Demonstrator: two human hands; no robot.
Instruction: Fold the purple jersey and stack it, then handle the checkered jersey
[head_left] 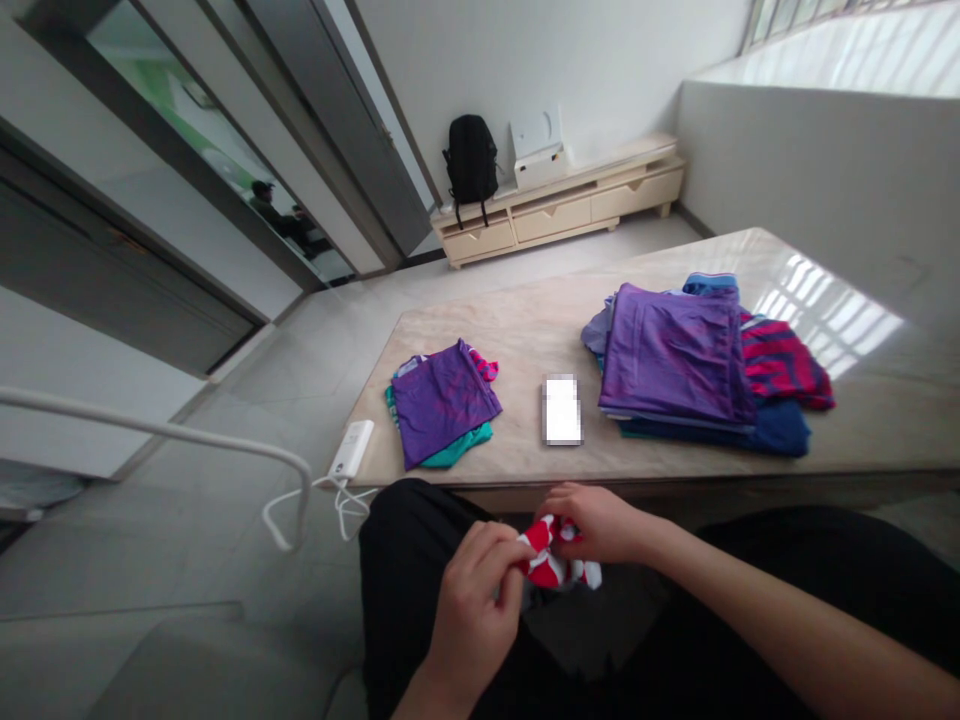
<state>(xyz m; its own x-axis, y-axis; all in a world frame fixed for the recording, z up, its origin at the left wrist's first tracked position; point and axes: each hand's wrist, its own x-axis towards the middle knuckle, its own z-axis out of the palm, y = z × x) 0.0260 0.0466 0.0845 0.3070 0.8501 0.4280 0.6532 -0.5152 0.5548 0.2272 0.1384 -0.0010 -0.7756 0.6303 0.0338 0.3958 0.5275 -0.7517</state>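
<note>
Above my lap, just in front of the table edge, my left hand pinches one side of a small red and white cloth. My right hand grips its other side, fingers curled. The cloth is bunched between the two hands, and I cannot make out what kind of item it is. Beyond the hands, a small pile of folded clothes topped with purple lies on the left of the table. A larger folded pile, also topped with purple, lies on the right.
Between the piles on the marble-patterned table is a blurred-out white rectangle. A white power bank or adapter with a cable sits at the left corner. Behind stand a low cabinet and a black backpack. A white metal bar juts in from the left.
</note>
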